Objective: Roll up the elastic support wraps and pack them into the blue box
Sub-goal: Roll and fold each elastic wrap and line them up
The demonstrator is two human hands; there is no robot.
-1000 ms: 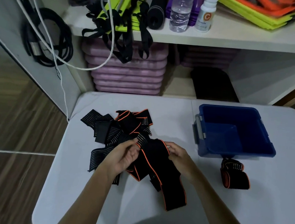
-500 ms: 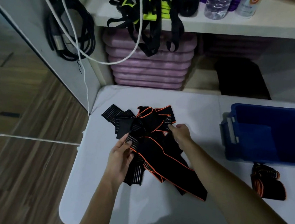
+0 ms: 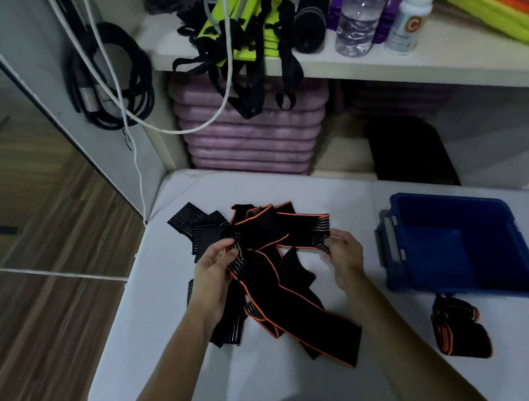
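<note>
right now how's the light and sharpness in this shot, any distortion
Head view: dim and bluish, so the black wraps merge into one dark mass; both hands, left hand and right hand, look soft; wide-angle bending curves the shelf edge.

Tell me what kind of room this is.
Probably a home storage or workout corner. A white shelf holds neon yellow straps and a clear water bottle; stacked purple foam mats sit beneath it, behind a white table.

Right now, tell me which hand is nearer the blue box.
Right. The right hand pinches a wrap end just left of the blue box; the left hand grips the wraps farther left.
</note>
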